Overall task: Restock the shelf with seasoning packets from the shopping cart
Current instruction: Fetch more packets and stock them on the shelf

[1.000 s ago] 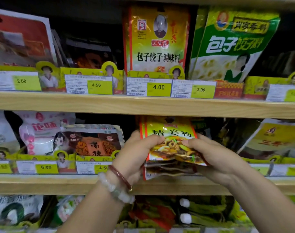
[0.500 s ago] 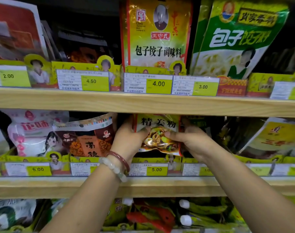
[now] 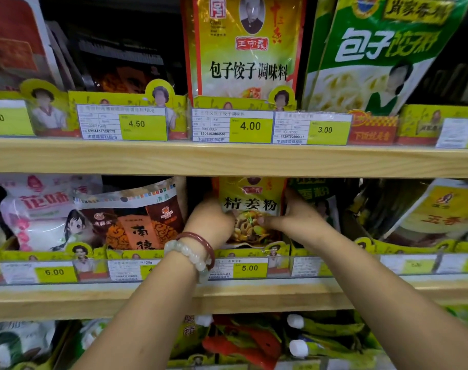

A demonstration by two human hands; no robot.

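1. Wooden shelves (image 3: pixel 227 158) of a shop fill the view, each with a yellow strip of price tags along the front edge.
2. At the far left of the middle shelf (image 3: pixel 254 297) stands a pink and white bag (image 3: pixel 32 217); just beside it leans a brown and orange packet (image 3: pixel 136 220), above the tags that read 6.00 and 4-something.
3. The left hand (image 3: pixel 210 222), with a red bangle and a pale bead bracelet (image 3: pixel 190 256) on the wrist, grips the left edge of the yellow seasoning packet (image 3: pixel 251 206) — the thumb is on its front.
4. This packet stands upright in the middle shelf, behind the 5.00 price tag (image 3: pixel 250 268), and its top nearly touches the shelf above.
5. The right hand (image 3: pixel 298 220) holds the right edge of the same packet, with the thumb pressed on the picture of food.
6. To the right, a dark green packet (image 3: pixel 315 196) stands just behind this hand, and further right leans a yellow packet (image 3: pixel 440 212).
7. On the upper shelf — above the hands — stand a big yellow bag (image 3: pixel 248 49) and a green bag (image 3: pixel 382 54).
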